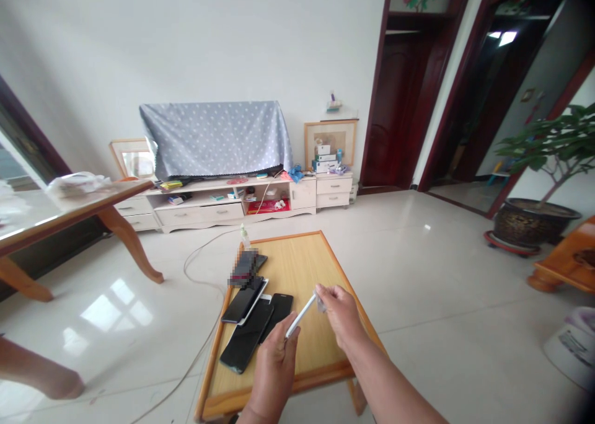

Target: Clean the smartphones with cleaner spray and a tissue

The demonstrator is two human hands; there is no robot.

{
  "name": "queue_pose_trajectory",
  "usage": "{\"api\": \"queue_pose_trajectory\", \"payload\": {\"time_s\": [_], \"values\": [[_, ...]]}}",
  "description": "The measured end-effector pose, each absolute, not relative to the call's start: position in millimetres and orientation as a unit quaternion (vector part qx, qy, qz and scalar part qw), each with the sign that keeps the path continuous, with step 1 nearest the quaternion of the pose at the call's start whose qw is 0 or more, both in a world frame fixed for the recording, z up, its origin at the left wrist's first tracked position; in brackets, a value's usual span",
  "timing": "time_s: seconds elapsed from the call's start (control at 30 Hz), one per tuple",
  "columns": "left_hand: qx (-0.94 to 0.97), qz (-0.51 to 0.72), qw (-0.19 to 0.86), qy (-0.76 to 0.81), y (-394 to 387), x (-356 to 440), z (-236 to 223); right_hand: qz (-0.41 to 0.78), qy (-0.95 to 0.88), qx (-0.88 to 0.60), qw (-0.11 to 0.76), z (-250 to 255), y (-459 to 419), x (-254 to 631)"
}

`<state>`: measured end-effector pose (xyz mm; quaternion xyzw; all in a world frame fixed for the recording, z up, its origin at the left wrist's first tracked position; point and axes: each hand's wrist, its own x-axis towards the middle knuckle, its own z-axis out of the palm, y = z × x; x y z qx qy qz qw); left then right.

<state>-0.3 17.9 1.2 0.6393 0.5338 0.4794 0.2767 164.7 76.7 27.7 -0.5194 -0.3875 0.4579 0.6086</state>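
Slim white device point(301, 316) sits pinched between left hand point(277, 357) and right hand point(338, 309), the latter also gripping translucent crumpled material point(320, 304), above a wood-grained, orange-rimmed table point(320, 343) on glossy tiles point(432, 300).

The left hand point(275, 357) holds a thin white thing point(301, 316) by one end. The right hand point(338, 309) is at its other end, with a see-through bit point(320, 302) by the fingers. Both are over a small wooden table point(309, 256). Dark phones point(248, 337) lie in a bunch on its left side, and a little bottle point(245, 237) stands at its far corner.
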Motion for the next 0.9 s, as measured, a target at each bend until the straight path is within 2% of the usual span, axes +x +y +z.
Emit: {"api": "queue_pose_trajectory", "payload": {"time_s": [0.23, 0.53, 0.73, 0.9], "values": [[0.666, 0.469, 0.271, 0.513, 20.9, -1.7, -0.9, 0.475, -0.503, -0.475, 0.544, 18.4, 39.8, 130.5], [0.661, 0.454, 0.261, 0.537, 17.4, -1.1, -3.0, 0.442, -0.394, -0.532, 0.605, 22.1, 76.6, 163.5], [0.664, 0.476, 0.298, 0.494, 19.6, -0.1, 2.3, 0.439, -0.500, -0.496, 0.557, 21.1, 47.9, 139.5], [0.599, 0.505, 0.368, 0.500, 19.2, 1.6, 3.8, 0.437, -0.414, -0.509, 0.616, 24.4, 67.7, 157.6]]}}
